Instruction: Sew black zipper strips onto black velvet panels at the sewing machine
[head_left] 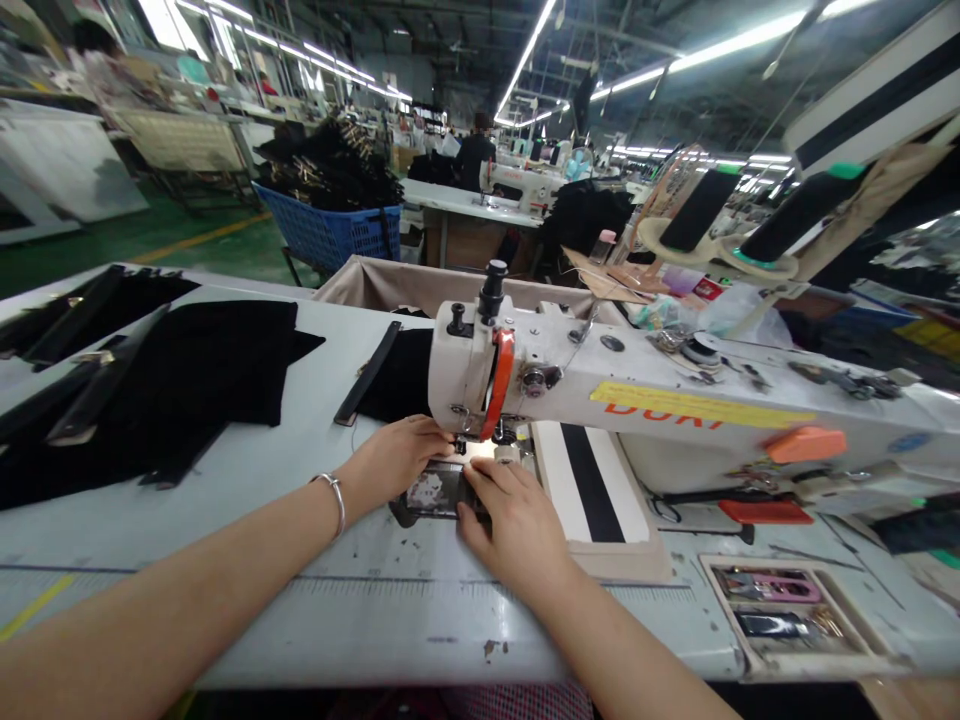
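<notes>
Fingers (491, 478) slightly bent, our left hand (394, 460) and right hand (525, 520) sit at the sewing machine (577, 365). Their grip we can't tell.

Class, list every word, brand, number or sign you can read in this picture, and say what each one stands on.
"KI", seemingly: the end of the orange lettering on the sewing machine; a yellow strip partly covers the word.
Blue oval badge on the machine: too blurred.
Ruler along the table: numbers too small.
Machine behind: orange lettering too blurred.
</notes>
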